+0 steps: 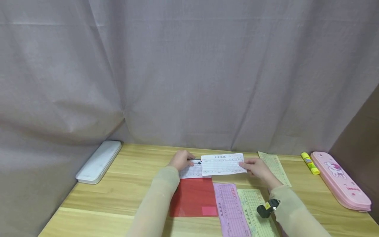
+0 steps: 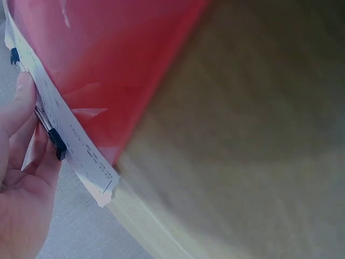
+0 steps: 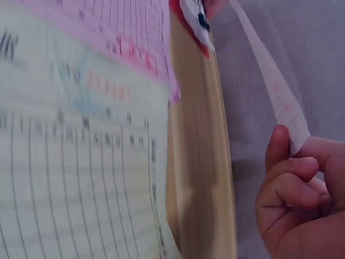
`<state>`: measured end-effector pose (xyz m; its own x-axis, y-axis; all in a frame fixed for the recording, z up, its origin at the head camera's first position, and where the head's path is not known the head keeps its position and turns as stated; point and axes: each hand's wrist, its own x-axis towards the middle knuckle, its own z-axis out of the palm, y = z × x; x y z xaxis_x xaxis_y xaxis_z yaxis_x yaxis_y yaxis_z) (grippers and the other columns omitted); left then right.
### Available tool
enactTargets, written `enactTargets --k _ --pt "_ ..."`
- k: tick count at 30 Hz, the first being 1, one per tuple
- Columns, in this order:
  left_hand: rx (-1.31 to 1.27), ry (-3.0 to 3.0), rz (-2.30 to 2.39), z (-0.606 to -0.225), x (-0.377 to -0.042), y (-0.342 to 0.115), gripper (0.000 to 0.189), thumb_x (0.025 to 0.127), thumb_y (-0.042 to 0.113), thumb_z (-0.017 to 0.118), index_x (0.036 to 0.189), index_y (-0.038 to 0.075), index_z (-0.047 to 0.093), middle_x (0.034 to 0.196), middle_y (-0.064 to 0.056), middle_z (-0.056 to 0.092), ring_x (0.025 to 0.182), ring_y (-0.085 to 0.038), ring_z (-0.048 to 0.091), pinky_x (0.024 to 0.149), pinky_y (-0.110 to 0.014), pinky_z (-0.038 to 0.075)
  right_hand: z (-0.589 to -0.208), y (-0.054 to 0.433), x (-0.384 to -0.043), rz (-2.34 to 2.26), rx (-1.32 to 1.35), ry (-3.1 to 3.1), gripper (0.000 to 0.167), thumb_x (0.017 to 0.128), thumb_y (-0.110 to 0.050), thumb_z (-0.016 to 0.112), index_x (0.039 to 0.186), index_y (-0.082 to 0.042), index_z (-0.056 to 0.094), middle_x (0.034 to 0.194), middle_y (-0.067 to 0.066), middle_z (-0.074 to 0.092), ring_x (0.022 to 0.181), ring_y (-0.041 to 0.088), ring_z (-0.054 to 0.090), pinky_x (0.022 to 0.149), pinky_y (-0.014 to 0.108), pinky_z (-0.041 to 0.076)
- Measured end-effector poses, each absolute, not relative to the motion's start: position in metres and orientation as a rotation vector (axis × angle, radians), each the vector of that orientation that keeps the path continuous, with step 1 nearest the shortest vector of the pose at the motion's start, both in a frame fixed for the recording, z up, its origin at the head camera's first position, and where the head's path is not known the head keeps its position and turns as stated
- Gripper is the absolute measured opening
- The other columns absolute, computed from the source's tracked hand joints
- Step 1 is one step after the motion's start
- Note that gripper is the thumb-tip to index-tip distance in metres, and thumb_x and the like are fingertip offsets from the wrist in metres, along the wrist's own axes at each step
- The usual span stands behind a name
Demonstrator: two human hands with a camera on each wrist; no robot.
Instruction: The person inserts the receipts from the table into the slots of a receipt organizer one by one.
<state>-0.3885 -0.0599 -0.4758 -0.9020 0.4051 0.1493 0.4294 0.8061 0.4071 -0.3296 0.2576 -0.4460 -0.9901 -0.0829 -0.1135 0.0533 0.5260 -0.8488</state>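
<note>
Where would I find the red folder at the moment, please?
In the head view, the red folder lies on the table, below centre, just left of the lilac slip and on the near side of the left hand.

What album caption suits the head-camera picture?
Right fingers pinch a white form; the left hand holds a metal clip near a red folder.

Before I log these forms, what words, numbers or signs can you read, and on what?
"Sweet": pink pencil case.
Red number and other print, too blurred to read surely: nearer yellow-green form.
Print too small or blurred to read: upper white form, lower white form, lilac form, farther yellow-green form.
Label too small to read: yellow glue stick.
</note>
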Motion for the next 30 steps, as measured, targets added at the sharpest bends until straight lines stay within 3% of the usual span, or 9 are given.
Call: enactTargets --k 18,30 --pt "-0.682 -2.931 -0.684 -0.474 -0.388 -0.060 0.029 0.076 0.020 0.079 0.104 0.013 0.075 0.104 0.000 0.072 0.104 -0.018 0.064 0.092 -0.030 0.050 -0.462 0.216 -0.318 -1.633 0.049 2.330 0.013 0.088 -0.011 0.065 0.084 0.001 0.063 0.053 -0.007 0.041 0.045 0.002 0.033 0.040 0.014 0.026" --pt "-0.645 -2.955 -0.687 -0.477 -0.391 -0.059 0.029 0.079 0.020 0.077 0.106 0.013 0.074 0.105 0.001 0.072 0.105 -0.016 0.064 0.091 -0.029 0.050 -0.466 0.179 -0.316 -1.713 0.228 2.250 0.016 0.087 -0.007 0.063 0.093 0.006 0.057 0.062 -0.001 0.052 0.051 0.004 0.048 0.046 0.013 0.044"
